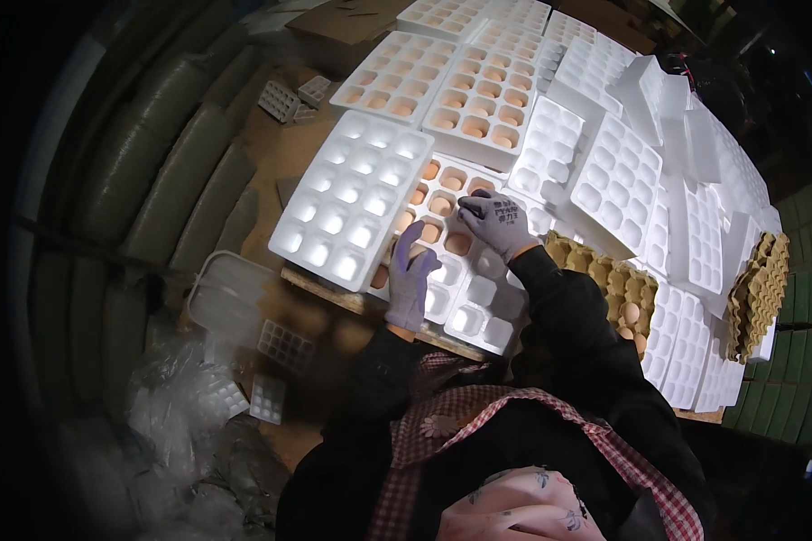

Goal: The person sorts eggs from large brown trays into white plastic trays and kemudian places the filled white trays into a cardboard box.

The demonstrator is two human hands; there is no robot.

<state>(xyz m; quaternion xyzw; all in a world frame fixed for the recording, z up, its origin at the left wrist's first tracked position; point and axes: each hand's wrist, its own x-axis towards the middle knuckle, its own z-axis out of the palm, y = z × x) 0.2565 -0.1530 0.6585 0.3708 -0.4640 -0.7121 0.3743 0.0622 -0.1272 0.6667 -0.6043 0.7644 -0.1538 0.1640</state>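
A white foam egg tray (442, 206) lies before me with brown eggs in several cells. My left hand (409, 280), in a light knit glove with a purple-coated palm, is over the tray's left side, its finger and thumb apart around an egg (417, 251); whether it grips the egg is unclear. My right hand (497, 220), in a matching glove bearing writing, bends over the tray's right side; its fingertips hide whatever is under them. An egg (457, 243) sits in a cell just below it. Left of my hands, a foam piece with hollow cells (352, 199) overlaps the tray.
Egg-filled foam trays (480, 101) stand beyond. More white foam pieces (619, 182) are piled to the right. A brown pulp egg tray (602, 277) beside my right arm holds a few eggs. Clear plastic film (176, 392) and a translucent tub (230, 291) lie lower left.
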